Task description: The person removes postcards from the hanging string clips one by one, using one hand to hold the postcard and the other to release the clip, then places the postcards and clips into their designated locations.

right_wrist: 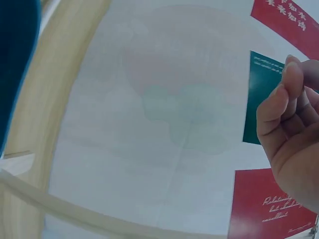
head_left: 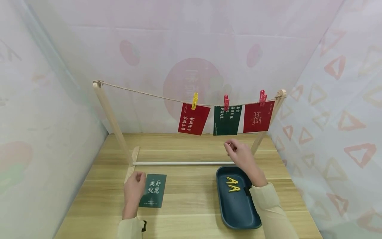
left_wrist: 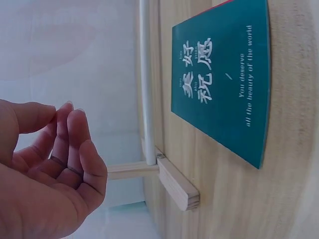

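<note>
One left hand [head_left: 134, 189]: fingertips bunched, just beside dark-green rectangular paper card [head_left: 156, 194]
Right hand [head_left: 242, 157]: bunched too
Red sliver [left_wrist: 219, 6] behind card: dunno what

Looked like a small makeshift tabletop booth; pale left sheet [head_left: 44, 132], triangle-printed right sheet [head_left: 325, 109] and far sheet [head_left: 143, 69] with faded pink shapes walled in one wood-grain tabletop [head_left: 191, 196]; light wooden frame [head_left: 115, 129] with strung cord [head_left: 140, 92] stood across it; room beyond hidden, building type unclear.

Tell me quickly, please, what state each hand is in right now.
Left hand: open, loosely curled, with nothing visibly held.
Right hand: open, loosely curled, with nothing visibly held.
</note>
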### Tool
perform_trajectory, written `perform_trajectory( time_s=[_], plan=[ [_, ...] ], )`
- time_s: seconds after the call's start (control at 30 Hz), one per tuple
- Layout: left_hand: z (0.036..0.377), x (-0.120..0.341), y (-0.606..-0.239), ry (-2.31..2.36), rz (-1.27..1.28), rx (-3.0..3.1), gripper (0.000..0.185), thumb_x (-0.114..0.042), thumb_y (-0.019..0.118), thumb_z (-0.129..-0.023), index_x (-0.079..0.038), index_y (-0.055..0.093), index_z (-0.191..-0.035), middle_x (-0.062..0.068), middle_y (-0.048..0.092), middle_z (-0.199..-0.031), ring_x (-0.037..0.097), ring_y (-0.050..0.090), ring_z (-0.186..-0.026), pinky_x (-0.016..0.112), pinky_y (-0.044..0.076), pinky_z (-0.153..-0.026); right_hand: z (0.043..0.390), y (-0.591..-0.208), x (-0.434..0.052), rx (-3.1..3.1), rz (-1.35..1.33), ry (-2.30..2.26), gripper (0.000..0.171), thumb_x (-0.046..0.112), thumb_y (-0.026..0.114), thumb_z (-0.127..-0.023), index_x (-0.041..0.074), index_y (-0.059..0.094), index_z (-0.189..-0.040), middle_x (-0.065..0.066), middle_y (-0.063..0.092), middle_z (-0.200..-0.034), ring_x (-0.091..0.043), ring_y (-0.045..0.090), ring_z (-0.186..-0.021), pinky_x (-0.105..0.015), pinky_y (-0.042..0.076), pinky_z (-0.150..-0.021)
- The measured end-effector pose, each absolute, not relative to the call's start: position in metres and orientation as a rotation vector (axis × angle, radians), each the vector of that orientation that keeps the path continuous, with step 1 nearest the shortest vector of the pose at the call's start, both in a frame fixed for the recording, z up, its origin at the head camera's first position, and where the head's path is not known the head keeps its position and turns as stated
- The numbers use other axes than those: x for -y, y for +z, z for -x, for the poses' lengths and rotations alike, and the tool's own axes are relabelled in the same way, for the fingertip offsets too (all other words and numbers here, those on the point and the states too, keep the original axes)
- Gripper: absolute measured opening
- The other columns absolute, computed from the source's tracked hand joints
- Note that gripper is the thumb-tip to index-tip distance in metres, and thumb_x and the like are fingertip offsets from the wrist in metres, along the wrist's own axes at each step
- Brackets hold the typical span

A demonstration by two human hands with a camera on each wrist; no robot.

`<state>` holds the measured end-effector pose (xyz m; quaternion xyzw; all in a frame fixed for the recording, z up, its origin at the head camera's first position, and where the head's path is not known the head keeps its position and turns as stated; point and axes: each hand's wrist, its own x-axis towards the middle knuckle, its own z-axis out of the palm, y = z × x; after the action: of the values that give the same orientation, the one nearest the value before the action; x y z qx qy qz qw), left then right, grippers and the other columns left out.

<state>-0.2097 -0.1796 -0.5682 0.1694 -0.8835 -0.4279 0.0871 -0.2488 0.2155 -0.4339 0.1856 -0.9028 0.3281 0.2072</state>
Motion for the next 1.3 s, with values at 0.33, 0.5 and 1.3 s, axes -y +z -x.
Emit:
perform_trajectory(
  time_s=[0.33, 0.5, 1.3],
  plan=[
    [0.219, 0.176, -0.553, -1.269, -0.438, 2.619, 0.036, -0.036, 0.048, -0.101, -0.007, 0.065, -0.113, 0.016, 0.070, -0.103, 0.029, 0.065, -0.089, 0.041, 0.050, -0.073, 0.254, -0.416, -0.202, 2.377, -0.578, 1.023, 0.007, 0.012, 0.063, -0.096, 0.006, 0.066, -0.096, -0.003, 0.063, -0.065, -0.005, 0.051, -0.051, -0.019, 0.042, -0.048],
    [0.225, 0.171, -0.544, -1.269, -0.412, 2.598, 0.034, -0.035, 0.047, -0.102, -0.008, 0.065, -0.110, 0.013, 0.071, -0.099, 0.027, 0.065, -0.088, 0.036, 0.048, -0.072, 0.258, -0.407, -0.197, 2.317, -0.613, 1.004, 0.007, 0.013, 0.062, -0.096, 0.006, 0.066, -0.095, -0.002, 0.063, -0.065, -0.005, 0.049, -0.051, -0.020, 0.041, -0.047],
    [0.247, 0.140, -0.504, -1.468, -0.191, 2.483, 0.033, -0.034, 0.050, -0.102, -0.007, 0.064, -0.116, 0.014, 0.072, -0.105, 0.027, 0.068, -0.096, 0.038, 0.054, -0.079, 0.271, -0.361, -0.166, 2.205, -0.685, 1.083, 0.013, 0.015, 0.062, -0.096, 0.006, 0.067, -0.104, -0.006, 0.066, -0.080, -0.012, 0.050, -0.061, -0.019, 0.044, -0.056]
  ],
)
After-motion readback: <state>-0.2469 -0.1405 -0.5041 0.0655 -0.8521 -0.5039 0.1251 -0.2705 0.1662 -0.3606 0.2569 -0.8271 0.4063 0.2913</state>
